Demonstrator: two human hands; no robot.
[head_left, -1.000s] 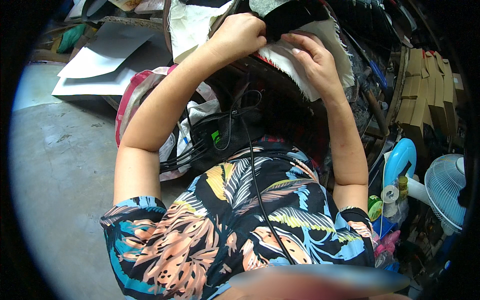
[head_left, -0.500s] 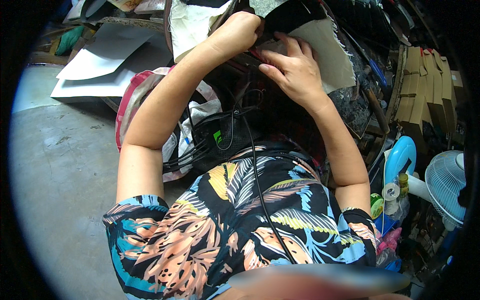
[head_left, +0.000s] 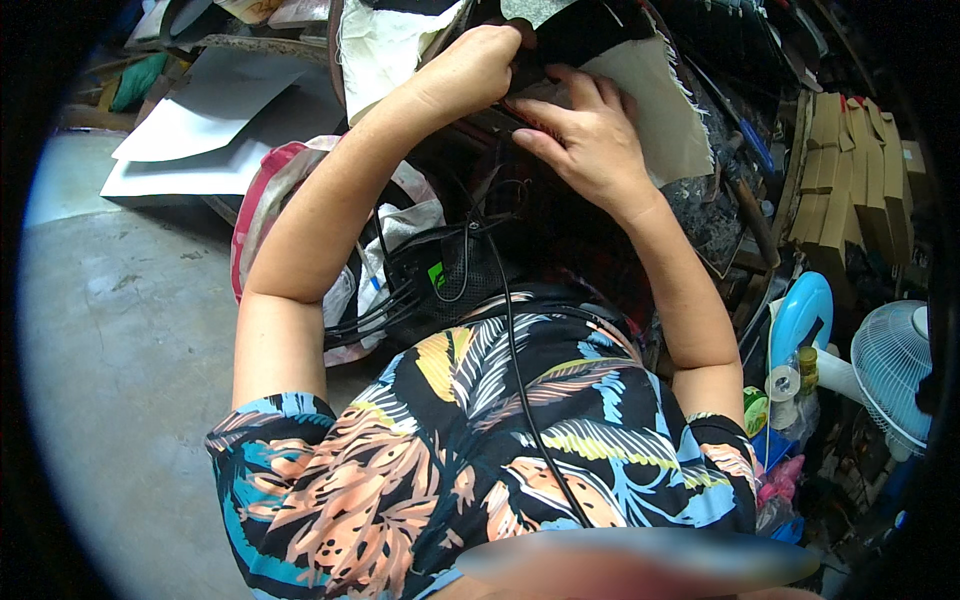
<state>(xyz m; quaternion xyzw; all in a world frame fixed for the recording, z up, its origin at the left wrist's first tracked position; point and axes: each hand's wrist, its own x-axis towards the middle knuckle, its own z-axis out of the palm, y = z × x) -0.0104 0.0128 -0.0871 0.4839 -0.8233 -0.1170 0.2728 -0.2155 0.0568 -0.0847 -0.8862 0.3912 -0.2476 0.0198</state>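
My left hand is curled into a fist at the top of the view, gripping the edge of a dark fabric piece. My right hand lies flat beside it, fingers spread, pressing on the same work where a cream canvas sheet with a frayed edge spreads to the right. A thin red strip shows between the two hands. What lies under the palms is hidden.
White paper sheets lie at the upper left on a grey concrete floor. A black pouch with cables hangs at my chest. Brown cardboard pieces, a blue fan and a white fan crowd the right.
My right hand slid left and down over the canvas toward my left hand, from gripping the sheet's edge to pressing flat. The left hand stayed in place.
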